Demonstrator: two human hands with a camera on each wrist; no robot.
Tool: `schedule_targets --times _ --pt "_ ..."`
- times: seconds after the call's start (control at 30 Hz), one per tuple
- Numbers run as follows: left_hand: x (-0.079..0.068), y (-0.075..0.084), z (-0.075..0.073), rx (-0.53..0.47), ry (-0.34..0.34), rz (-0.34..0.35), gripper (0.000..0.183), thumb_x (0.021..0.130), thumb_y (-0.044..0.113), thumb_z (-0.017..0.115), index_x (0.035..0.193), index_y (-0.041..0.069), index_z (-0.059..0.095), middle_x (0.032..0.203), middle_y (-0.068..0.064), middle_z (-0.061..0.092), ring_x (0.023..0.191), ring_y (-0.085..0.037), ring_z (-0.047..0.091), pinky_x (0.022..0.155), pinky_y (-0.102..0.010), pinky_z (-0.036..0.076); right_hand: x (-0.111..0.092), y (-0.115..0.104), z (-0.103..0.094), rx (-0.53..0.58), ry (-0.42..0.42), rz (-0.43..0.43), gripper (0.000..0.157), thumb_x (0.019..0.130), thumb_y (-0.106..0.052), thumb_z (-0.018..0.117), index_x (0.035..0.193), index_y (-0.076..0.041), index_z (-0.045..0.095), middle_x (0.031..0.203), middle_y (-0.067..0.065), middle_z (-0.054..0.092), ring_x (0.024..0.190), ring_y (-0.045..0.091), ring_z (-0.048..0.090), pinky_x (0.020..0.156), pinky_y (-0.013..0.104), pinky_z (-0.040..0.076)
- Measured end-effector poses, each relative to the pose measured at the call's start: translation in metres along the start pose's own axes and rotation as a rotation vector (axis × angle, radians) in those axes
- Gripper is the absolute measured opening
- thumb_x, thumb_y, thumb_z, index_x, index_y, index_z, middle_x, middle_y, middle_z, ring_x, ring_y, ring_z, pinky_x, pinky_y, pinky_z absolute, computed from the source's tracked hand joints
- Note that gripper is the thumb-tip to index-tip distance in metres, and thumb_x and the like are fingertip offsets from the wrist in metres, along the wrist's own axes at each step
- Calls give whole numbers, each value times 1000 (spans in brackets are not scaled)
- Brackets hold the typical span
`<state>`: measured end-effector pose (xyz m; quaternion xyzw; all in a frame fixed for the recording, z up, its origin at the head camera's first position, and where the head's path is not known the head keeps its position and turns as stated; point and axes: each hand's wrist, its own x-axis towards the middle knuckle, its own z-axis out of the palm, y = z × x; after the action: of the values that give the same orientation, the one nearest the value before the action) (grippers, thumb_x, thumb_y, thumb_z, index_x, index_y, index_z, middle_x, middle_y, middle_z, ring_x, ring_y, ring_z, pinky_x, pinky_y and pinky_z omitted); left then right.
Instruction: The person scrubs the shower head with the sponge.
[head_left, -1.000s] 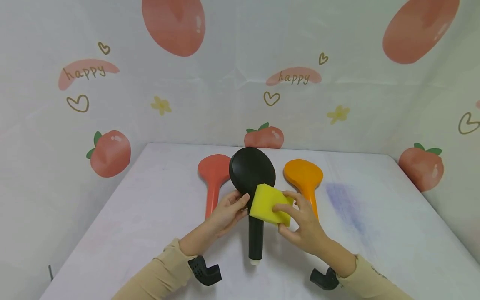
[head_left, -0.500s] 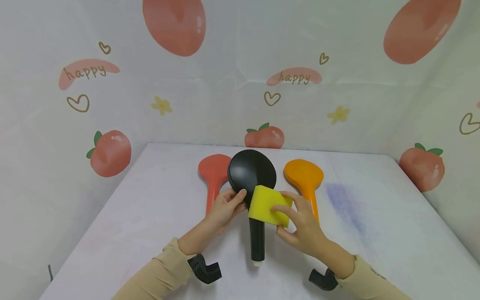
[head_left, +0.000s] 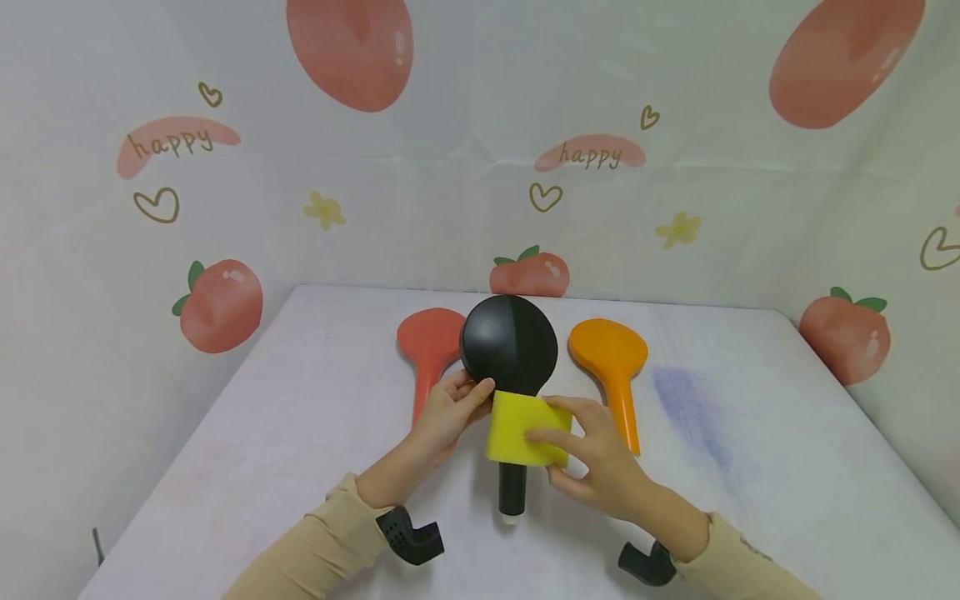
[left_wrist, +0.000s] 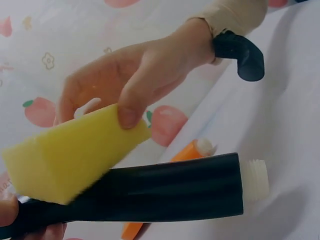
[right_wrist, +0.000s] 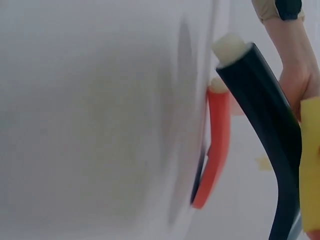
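Above the table, a black handheld shower head (head_left: 508,342) is held up with its round head away from me. Its handle (left_wrist: 180,187) ends in a white threaded connector (left_wrist: 256,180). My left hand (head_left: 446,417) grips its neck, thumb on the near side. Between the thumb and fingers of my right hand (head_left: 611,458) is a yellow sponge (head_left: 517,429), which lies against the upper handle and covers part of it. In the right wrist view, the sponge (right_wrist: 311,165) shows only at the edge, beside the black handle (right_wrist: 260,95).
A red shower head (head_left: 429,342) lies on the white table (head_left: 285,467) to the left, partly behind my left hand. To the right is an orange shower head (head_left: 609,346). A bluish smudge (head_left: 690,408) marks the tabletop. A patterned cloth (head_left: 420,200) hangs behind.
My right hand has moved the sponge down and slightly left, from the neck onto the handle. The shower head has tilted slightly; my left hand keeps its grip.
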<state>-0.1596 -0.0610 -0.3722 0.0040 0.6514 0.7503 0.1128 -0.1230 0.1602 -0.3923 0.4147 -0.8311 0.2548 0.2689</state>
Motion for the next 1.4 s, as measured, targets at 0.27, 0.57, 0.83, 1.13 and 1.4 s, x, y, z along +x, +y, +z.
schedule_targets --times 0.27,0.57,0.83,1.13,1.4 --pt "5 -3 0 -101 67 -16 38 92 12 57 126 -4 50 105 -10 67 92 -14 68 89 -36 51 -8 -7 1 -7 -129 -169 44 66 -19 72 107 -32 63 123 5 53 108 20 44 87 38 42" --pt "5 -2 0 -130 35 -25 38 92 12 58 126 -2 51 95 0 67 84 -8 67 83 -28 55 6 3 -2 4 5 -55 32 74 -18 61 105 -25 66 121 13 53 109 25 45 88 40 37" --pt "0 -4 1 -85 -5 -42 40 92 16 58 129 3 49 101 -4 67 89 -9 66 89 -30 53 10 2 -2 -5 14 -7 36 70 -17 66 105 -25 66 121 13 52 109 26 45 88 43 37" --pt "2 -5 2 -118 52 -24 38 93 12 56 128 -2 48 107 -10 65 89 -11 67 90 -35 50 -11 -11 6 -17 -161 -210 50 61 -21 78 108 -32 63 123 6 52 106 20 44 85 38 41" --pt "2 -4 2 -170 64 -7 36 93 6 53 127 -5 48 99 -5 64 86 -9 66 88 -34 51 -9 -9 2 6 -138 -232 45 62 -20 74 105 -31 64 121 5 53 106 19 44 86 35 37"
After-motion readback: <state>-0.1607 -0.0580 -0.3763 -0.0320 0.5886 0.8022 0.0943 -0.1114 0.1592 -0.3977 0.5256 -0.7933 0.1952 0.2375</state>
